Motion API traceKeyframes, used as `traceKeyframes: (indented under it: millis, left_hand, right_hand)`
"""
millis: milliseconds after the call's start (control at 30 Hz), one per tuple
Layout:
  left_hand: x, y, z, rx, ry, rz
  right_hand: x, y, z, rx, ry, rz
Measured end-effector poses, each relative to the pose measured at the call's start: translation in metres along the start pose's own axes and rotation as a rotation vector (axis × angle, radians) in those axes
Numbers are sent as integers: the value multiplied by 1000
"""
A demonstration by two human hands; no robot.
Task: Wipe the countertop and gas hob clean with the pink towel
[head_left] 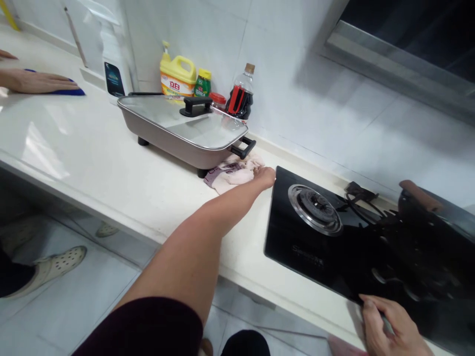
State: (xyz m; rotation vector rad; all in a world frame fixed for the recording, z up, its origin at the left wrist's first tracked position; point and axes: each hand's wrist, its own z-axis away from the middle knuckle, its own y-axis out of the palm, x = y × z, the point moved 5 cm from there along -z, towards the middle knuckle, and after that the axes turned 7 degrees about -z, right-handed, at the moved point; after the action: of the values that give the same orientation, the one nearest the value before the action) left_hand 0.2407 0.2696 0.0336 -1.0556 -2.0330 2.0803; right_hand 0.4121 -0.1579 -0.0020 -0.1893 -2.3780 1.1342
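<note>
My left hand [264, 177] reaches across the counter and is closed on a crumpled pale pink cloth [235, 179] with a purple patch. The cloth lies beside a rectangular electric pan [174, 141], partly under its handle, and my knuckles are near the edge of the black gas stove [293, 247]. The pan has a glass lid [156, 111] with a black knob. My right hand [393, 326] is at the stove's front edge, its fingers curled together. A bit of something greyish shows between them, too little to name.
Behind the pan stand a yellow detergent jug [178, 74], a green bottle [202, 84], a red-lidded jar [217, 100] and a dark sauce bottle [241, 96]. A spray bottle [111, 59] is further left. Another person's hand [37, 81] presses a blue cloth [70, 92]. A dark wok [419, 232] sits right.
</note>
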Motion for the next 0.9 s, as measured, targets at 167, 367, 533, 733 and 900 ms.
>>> traceKeyframes:
  millis: [167,367,533,733,900]
  left_hand:
    - [2,-3,19,28,41,16]
    - [4,-8,71,72,107,18]
    - [5,-10,122,106,161,16]
    - [5,-13,182,136,250,15]
    - [3,-15,219,135,279,1]
  right_hand:
    - [-8,2,-3,-4,37,-14]
    - [7,3,-6,-4,82,-16]
    - [15,2,-9,18,106,-37]
    - [4,4,-13,49,118,-13]
    - [-1,6,-12,60,129,-29]
